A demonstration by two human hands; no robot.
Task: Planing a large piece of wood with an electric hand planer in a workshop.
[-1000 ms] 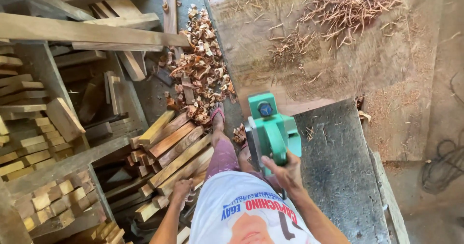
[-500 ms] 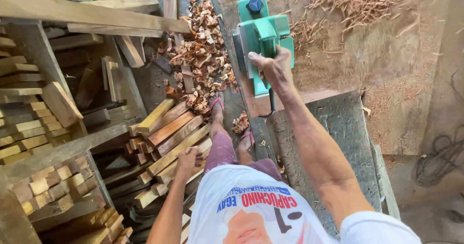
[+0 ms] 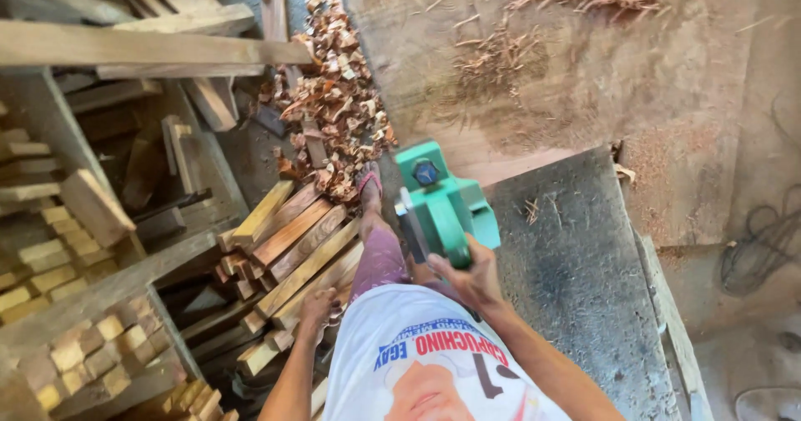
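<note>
A head-worn camera looks straight down on a person standing in a woodworking shed.

At nine o'clock, shelves hold stacks of short pale wood blocks (image 3: 58,258). Long rough timbers (image 3: 150,50) cross the top left, toward ten o'clock.

Just left of centre, a bundle of sawn wooden slats (image 3: 292,250) lies at a slant. The left hand (image 3: 319,311) hangs low at seven o'clock, fingers loosely curled, touching or just over the near ends of the slats; whether it grips one cannot be told.

At twelve o'clock, beyond the person's sandalled foot (image 3: 369,181), a heap of reddish wood chips (image 3: 334,104) covers the floor.

At centre, the right hand (image 3: 469,277) is closed around the rear handle of a green electric hand planer (image 3: 442,200). The planer sits at the left edge of a grey, dust-covered surface (image 3: 584,279), seemingly on a narrow workpiece that its body hides. The hands are apart, the planer between them and slightly ahead.

To plane well here, I would judge that the sole should stay flat on the wood, with steady pressure and an even stroke along the grain, the free hand and the foot kept well away from the cutter.

At three o'clock, a dark cord (image 3: 763,237) loops on the sawdust-strewn floor.
</note>
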